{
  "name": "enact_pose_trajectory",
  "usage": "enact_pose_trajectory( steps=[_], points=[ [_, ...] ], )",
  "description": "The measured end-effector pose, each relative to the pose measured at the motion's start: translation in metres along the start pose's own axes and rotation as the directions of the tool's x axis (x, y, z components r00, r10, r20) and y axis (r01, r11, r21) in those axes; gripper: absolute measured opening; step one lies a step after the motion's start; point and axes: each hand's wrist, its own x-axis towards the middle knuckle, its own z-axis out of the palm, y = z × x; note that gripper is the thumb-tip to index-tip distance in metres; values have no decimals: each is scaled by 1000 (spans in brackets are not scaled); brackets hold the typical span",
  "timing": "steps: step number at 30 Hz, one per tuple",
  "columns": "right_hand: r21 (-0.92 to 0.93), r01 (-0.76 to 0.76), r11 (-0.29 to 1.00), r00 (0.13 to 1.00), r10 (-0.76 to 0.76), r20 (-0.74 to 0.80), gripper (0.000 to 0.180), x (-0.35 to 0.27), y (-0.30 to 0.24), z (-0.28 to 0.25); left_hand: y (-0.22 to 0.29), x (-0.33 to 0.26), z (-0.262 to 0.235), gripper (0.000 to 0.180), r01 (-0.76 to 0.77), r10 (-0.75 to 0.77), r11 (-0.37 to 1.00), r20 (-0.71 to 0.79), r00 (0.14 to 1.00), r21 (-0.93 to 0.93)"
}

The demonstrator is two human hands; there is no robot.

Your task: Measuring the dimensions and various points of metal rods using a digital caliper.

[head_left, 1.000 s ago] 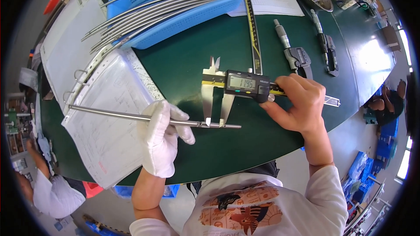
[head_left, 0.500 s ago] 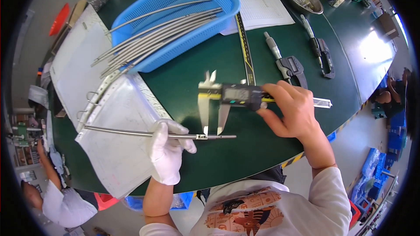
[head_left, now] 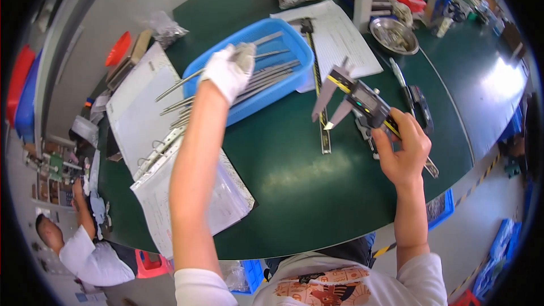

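Observation:
My left hand, in a white glove, is over the blue basket. Its fingers are closed around a thin metal rod, whose ends show on both sides of the glove. Several similar metal rods lie in the basket, their near ends jutting over its left rim. My bare right hand grips a digital caliper above the table, with its jaws apart and nothing between them. Partly hidden behind that caliper is a micrometer.
An opened ring binder lies left of the basket on the green table. A second caliper rests on paper sheets. Further right are another micrometer and a steel bowl. Another person sits at the far left.
My left hand has carried the rod up from over the binder and table to the basket. My right hand has moved right with the caliper, which now tilts; the view has shifted too.

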Motion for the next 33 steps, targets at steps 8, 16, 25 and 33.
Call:
enact_pose_trajectory(
  steps=[8,16,25,33],
  points=[
    [42,-62,997,996,65,-66,29,-12,8,-10,-34,33,-3,28,102,-93,994,-198,976,32],
    [61,-80,995,996,82,-33,28,-5,3,-4,-11,-1,-18,23,-223,201,-348,304,931,911],
    [50,-71,996,997,73,-39,29,-6,2,-1,-4,-7,19,30,-251,-122,-839,283,951,483],
    [36,-61,997,998,61,4,31,-10,3,4,1,-40,24,23,-265,-146,-932,410,900,249]
  ],
)
